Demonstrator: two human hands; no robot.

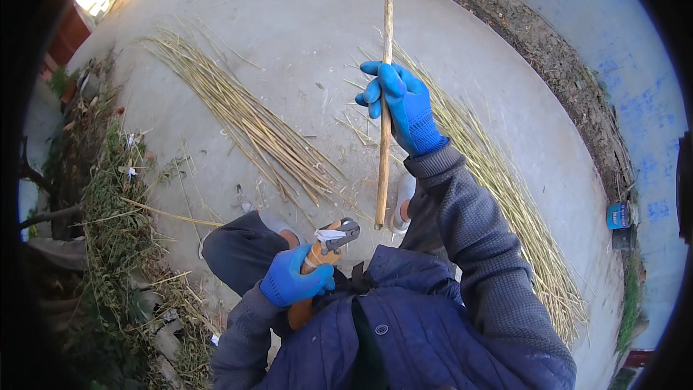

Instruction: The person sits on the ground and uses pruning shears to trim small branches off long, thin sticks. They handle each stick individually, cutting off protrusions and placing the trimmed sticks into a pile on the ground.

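My right hand (404,105), in a blue glove, is closed round a long, thin, pale brown stalk (384,166). The stalk stands nearly upright in the picture, its lower end beside my knee and its top running out of view. Lower down, my left hand (297,276), gloved in blue too, grips a pair of pruning shears (333,237) by the orange-brown handles. White wrapping shows near the grey metal head. The shears and the stalk's lower end are apart. Part of the handles is hidden by my fingers.
A bundle of brown stalks (253,119) lies on the grey concrete floor (303,22) ahead to the left. A longer pile of greenish-yellow stalks (505,188) stretches along my right. Leafy cuttings (123,209) heap up at the left. A blue-labelled can (618,215) stands by the right wall.
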